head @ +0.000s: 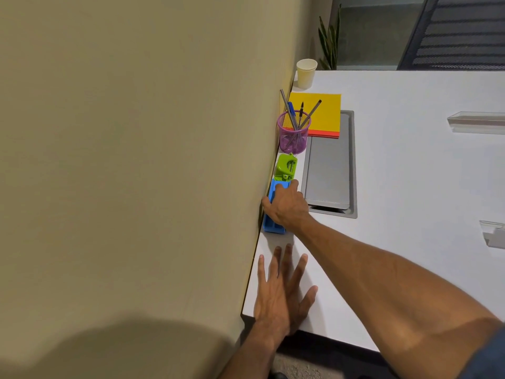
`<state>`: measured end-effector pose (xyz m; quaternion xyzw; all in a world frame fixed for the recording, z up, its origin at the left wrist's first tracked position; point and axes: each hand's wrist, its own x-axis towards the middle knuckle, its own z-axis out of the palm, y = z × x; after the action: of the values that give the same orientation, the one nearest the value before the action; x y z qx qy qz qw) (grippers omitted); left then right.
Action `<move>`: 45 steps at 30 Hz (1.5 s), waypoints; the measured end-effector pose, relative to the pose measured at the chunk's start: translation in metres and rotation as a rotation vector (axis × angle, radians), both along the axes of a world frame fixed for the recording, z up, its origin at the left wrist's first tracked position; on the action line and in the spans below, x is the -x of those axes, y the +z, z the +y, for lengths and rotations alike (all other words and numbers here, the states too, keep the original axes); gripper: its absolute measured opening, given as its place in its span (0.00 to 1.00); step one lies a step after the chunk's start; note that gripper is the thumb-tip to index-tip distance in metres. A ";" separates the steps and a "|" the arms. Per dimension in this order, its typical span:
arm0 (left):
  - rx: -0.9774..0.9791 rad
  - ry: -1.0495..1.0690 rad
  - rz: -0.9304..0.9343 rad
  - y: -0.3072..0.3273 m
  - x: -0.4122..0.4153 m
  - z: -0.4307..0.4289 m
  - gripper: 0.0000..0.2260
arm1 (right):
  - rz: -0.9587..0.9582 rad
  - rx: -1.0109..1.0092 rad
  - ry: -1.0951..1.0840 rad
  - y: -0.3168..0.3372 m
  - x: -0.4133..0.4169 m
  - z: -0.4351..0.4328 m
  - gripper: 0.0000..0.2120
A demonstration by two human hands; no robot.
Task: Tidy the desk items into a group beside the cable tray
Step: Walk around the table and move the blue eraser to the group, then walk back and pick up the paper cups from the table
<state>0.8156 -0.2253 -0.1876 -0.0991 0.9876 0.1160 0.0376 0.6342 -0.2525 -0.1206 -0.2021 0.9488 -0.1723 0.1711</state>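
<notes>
A grey cable tray [330, 170] is set into the white desk [410, 187]. Between it and the beige partition stands a row of items: a purple mesh pen cup [293, 138] with several pens, a green hole punch [285, 166], then a blue plastic holder [273, 225]. My right hand [287, 206] lies over the blue holder with thumb and fingers gripping its sides. My left hand [284, 291] rests flat on the desk near the front edge, fingers spread, holding nothing. A yellow and orange paper pad [325, 113] lies behind the pen cup.
The tall beige partition [136, 160] borders the desk on the left. A paper cup [306, 73] stands at the far corner. Two clear plastic trays [476, 123] [493, 233] sit at the right. A plant and a dark chair are beyond the desk.
</notes>
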 end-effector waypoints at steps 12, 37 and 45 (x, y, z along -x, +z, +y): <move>-0.009 0.008 -0.035 -0.011 0.002 -0.003 0.32 | 0.051 0.023 -0.007 -0.004 -0.002 0.013 0.29; 0.032 0.178 -0.131 0.122 0.064 0.087 0.32 | 0.248 -0.121 0.193 0.093 -0.014 0.232 0.32; 0.050 0.207 -0.042 0.160 0.064 0.164 0.31 | 0.321 -0.131 0.201 0.117 -0.023 0.325 0.31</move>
<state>0.7514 -0.0610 -0.0279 -0.2041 0.9736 0.0922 0.0436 0.6574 0.0724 -0.0040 -0.3089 0.9482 -0.0579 0.0466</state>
